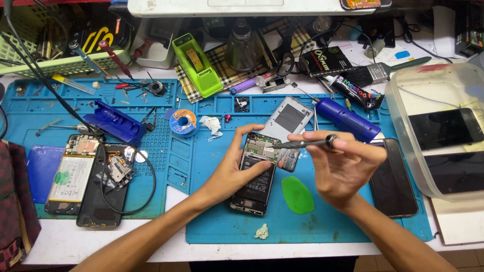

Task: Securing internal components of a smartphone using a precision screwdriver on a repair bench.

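holding the opened phone [258, 171] with my left hand [233, 168], right hand [343, 166] pinching the screwdriver [302, 144] at its board; the back cover [290, 117] is already off, lying just behind the phone.

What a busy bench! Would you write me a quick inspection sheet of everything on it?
Surface: blue work mat on a white table.
Job's things: opened phone, back off, circuit board and battery showing; thin screwdriver with its tip on the board.
Clutter: green pick, grey back cover, solder spool, green tape dispenser, blue electric tool, a second dismantled phone, dark phone.
Grippers: left hand steadies the opened phone; right hand holds the screwdriver.
Cables: black cable loops across the left of the mat.
Surroundings: clear tub holding two phones, green basket of tools.
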